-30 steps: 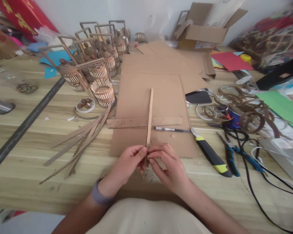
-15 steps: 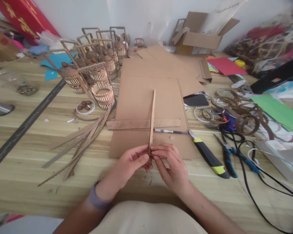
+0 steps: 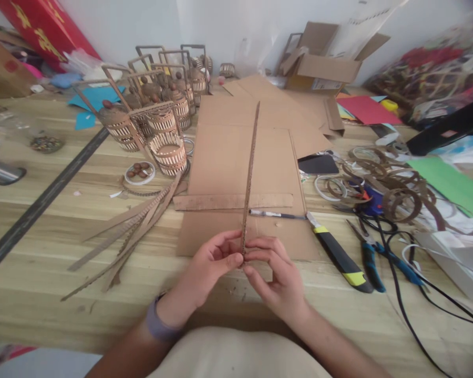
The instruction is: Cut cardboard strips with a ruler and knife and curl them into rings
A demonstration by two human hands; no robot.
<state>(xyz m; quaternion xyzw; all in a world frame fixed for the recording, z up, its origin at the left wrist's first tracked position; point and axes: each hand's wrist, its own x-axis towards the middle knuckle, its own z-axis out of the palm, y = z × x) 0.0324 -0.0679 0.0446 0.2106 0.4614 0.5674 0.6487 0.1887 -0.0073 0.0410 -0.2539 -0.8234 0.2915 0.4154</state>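
Note:
A long thin cardboard strip (image 3: 251,168) rises edge-on from between my hands, its far end over the cardboard sheets. My left hand (image 3: 216,260) pinches its near end between thumb and fingers. From the other side, my right hand (image 3: 278,273) grips the same end with its fingertips. Beyond my hands, a wider cardboard strip (image 3: 205,202) lies crosswise on the large cardboard sheet (image 3: 216,152). A pen (image 3: 278,213) rests just right of the upright strip, its tip end near a utility knife (image 3: 339,254) with a black and yellow handle.
Several cut cardboard strips (image 3: 134,236) fan out at left, near small lantern-like cardboard models (image 3: 167,152) and a ring of brown beads (image 3: 139,172). Pliers (image 3: 368,257), black cables (image 3: 396,294) and curled cardboard strips (image 3: 402,199) crowd the right. An open box (image 3: 327,68) stands behind.
The strip in my hands has turned edge-on and reaches farther toward the back. My right fingers have spread a little along its near end.

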